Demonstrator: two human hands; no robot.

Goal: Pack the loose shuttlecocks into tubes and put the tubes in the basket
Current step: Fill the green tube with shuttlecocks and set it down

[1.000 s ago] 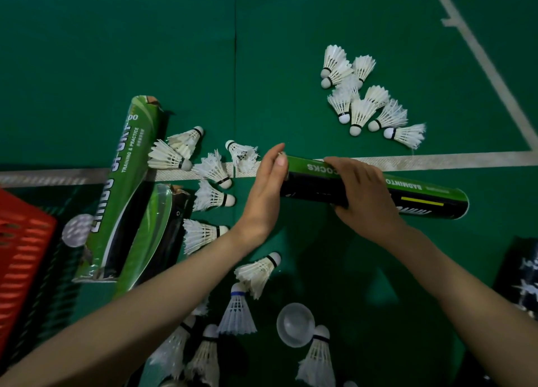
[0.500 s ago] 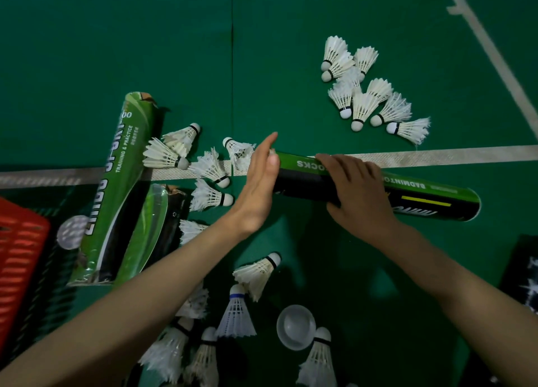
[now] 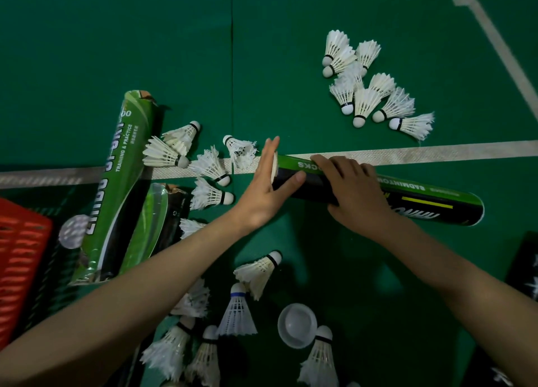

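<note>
At the bottom edge, the nearest shuttlecocks (image 3: pixel 203 354) are cut off by the frame. Your left forearm (image 3: pixel 145 293) covers part of those beside it. A loose cap (image 3: pixel 297 325) lies among them. At the left edge only a corner of the red basket (image 3: pixel 20 255) shows. At the right edge a dark item (image 3: pixel 524 284) is too cropped to identify.

In mid-frame the tube (image 3: pixel 422 203) lies level across the white line (image 3: pixel 436 153). Your right hand (image 3: pixel 355 194) grips its middle, with the fingers curled over the top and hiding part of the lettering. Your left hand (image 3: pixel 266 188) presses flat on the tube's left end, fingers straight, thumb along the barrel. A white rim shows under the palm; you cannot tell whether it is a cap or feathers.

Two more tubes (image 3: pixel 116 188) lie centre left. A far cluster of shuttlecocks (image 3: pixel 369 86) sits upper right, well apart from both hands.
</note>
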